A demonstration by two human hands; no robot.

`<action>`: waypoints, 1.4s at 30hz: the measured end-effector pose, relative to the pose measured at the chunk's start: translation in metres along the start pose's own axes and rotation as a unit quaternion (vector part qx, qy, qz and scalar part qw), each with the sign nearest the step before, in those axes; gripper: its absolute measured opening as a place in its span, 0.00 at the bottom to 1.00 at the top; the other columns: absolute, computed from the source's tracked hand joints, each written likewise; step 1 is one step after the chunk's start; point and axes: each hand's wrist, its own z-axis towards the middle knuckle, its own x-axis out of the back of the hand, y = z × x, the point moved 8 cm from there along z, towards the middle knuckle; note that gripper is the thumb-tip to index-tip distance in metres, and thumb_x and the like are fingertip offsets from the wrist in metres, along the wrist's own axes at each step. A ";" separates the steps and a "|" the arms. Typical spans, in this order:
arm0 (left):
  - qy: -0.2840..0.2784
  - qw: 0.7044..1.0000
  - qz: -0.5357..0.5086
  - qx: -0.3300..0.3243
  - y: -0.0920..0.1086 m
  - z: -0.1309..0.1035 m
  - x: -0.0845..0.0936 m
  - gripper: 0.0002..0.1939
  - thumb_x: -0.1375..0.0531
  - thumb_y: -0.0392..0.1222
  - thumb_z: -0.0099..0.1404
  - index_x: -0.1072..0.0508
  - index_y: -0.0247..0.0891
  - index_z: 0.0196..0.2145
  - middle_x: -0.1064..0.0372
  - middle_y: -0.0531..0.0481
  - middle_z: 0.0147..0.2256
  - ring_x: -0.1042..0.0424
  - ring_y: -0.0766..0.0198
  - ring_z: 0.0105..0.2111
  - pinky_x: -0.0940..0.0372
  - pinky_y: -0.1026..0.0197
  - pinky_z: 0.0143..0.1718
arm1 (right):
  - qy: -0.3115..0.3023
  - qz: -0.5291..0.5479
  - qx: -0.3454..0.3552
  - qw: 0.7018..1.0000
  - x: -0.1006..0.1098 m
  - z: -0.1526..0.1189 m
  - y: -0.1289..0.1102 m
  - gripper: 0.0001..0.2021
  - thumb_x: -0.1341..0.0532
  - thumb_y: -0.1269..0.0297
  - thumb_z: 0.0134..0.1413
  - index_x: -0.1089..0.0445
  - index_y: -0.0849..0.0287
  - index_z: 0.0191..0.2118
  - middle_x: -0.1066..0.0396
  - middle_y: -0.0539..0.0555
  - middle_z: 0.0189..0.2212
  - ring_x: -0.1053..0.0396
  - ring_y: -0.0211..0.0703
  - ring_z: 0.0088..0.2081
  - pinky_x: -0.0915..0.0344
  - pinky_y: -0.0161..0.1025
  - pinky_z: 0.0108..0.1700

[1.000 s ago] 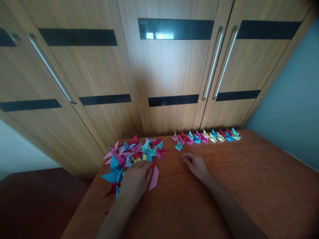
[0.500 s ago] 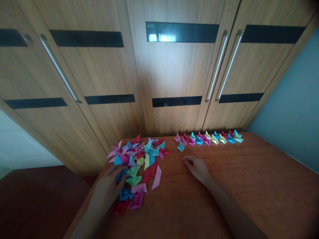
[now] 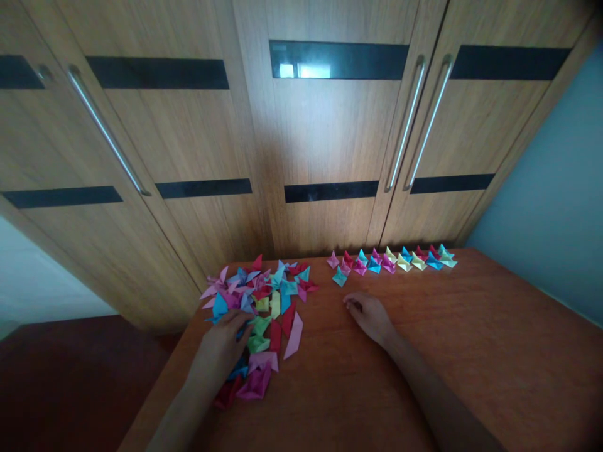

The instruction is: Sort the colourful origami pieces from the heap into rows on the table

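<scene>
My left hand (image 3: 223, 345) reaches into a heap of colourful folded paper on the left of the table, its fingers closed around a blue paper boat (image 3: 242, 331) that they mostly cover. Just right of the fingertips sit green paper boats (image 3: 259, 325). Nearer to me, a magenta paper boat (image 3: 255, 383) and a dark red one (image 3: 228, 394) lie by the wrist. My right hand (image 3: 370, 316) rests on the tabletop with curled fingers and nothing visible in them. Beyond it, small paper boats (image 3: 360, 266) stand in rows along the back edge.
The brown table (image 3: 358, 389) meets a wooden wardrobe (image 3: 325, 138) with long metal handles. Folded paper stars (image 3: 221, 282) fill the far part of the heap. Flat pink (image 3: 294, 336) and red strips (image 3: 289, 319) lie at its right side. A blue wall (image 3: 551, 207) borders the right.
My left hand has moved slightly right and its fingers have closed in on the blue paper boat. My right hand stays in place; the whole view has shifted a little.
</scene>
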 end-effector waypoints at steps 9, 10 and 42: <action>0.001 1.000 -0.012 -0.025 0.010 -0.001 0.003 0.11 0.50 0.43 0.64 0.28 0.43 0.35 0.28 0.52 0.37 0.28 0.61 0.35 0.35 0.63 0.36 | 0.000 -0.017 0.005 1.000 0.000 -0.001 0.000 0.12 0.47 0.70 0.50 0.27 0.54 0.36 0.27 0.52 0.37 0.30 0.43 0.37 0.37 0.38 0.43; 0.005 1.000 -0.011 -0.026 0.012 -0.001 0.005 0.11 0.50 0.43 0.64 0.28 0.43 0.35 0.27 0.52 0.37 0.28 0.61 0.36 0.35 0.63 0.36 | -0.003 -0.018 0.004 1.000 -0.001 -0.001 0.000 0.12 0.47 0.70 0.50 0.27 0.54 0.36 0.27 0.52 0.37 0.30 0.43 0.37 0.37 0.38 0.43; -0.016 0.920 -0.391 0.015 0.129 0.021 -0.054 0.08 0.42 0.39 0.58 0.26 0.38 0.36 0.26 0.51 0.31 0.27 0.64 0.30 0.33 0.64 0.33 | -0.072 0.394 -0.030 0.916 0.005 -0.010 -0.038 0.13 0.35 0.54 0.44 0.26 0.60 0.28 0.29 0.50 0.26 0.34 0.36 0.29 0.39 0.33 0.33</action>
